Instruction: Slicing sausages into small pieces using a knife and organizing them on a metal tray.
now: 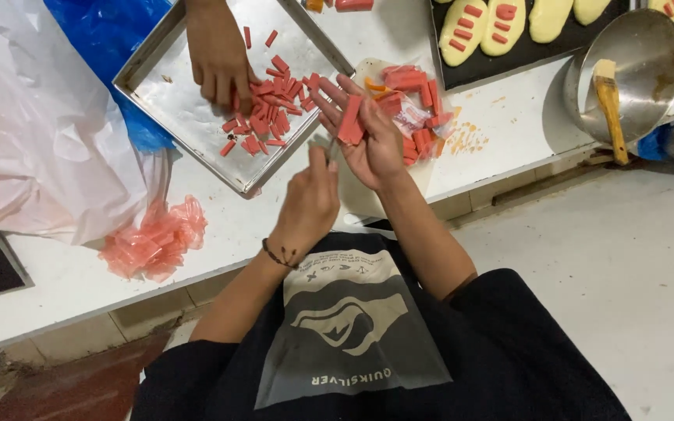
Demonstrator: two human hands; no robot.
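a: what is in the wearer's hands at the centre of the frame?

b: the right hand [368, 144] lies palm up with fingers spread apart, a red sausage stick [350, 121] resting across the palm. the left hand [310, 204], just below and left of it, is curled together around a thin blade or tool; too little of it shows to tell what kind. a dark cord bracelet [278, 255] circles the left wrist.

a: and whose hand reaches in from the top?

b: a co-worker's hand [218, 58], coming down from the upper edge, fingers touching the cut sausage pieces [263, 121] heaped in a steel tray [165, 97] at upper centre-left.

a: where are the uncut sticks?

b: a pile of whole sausage sticks [415, 101] lies on an opened clear wrapper on the white surface [501, 132], just right of the open palm.

a: what else is in view?

b: a crumpled heap of pinkish wrappers [154, 238] at left centre, beside a large pale plastic bag [33, 125]. along the top right, a dark baking tray [524, 54] holds pale dough pieces [477, 30] topped with red sausage bits. at far right a metal bowl [637, 66] carries a wooden-handled brush [610, 105] leaning over its rim.
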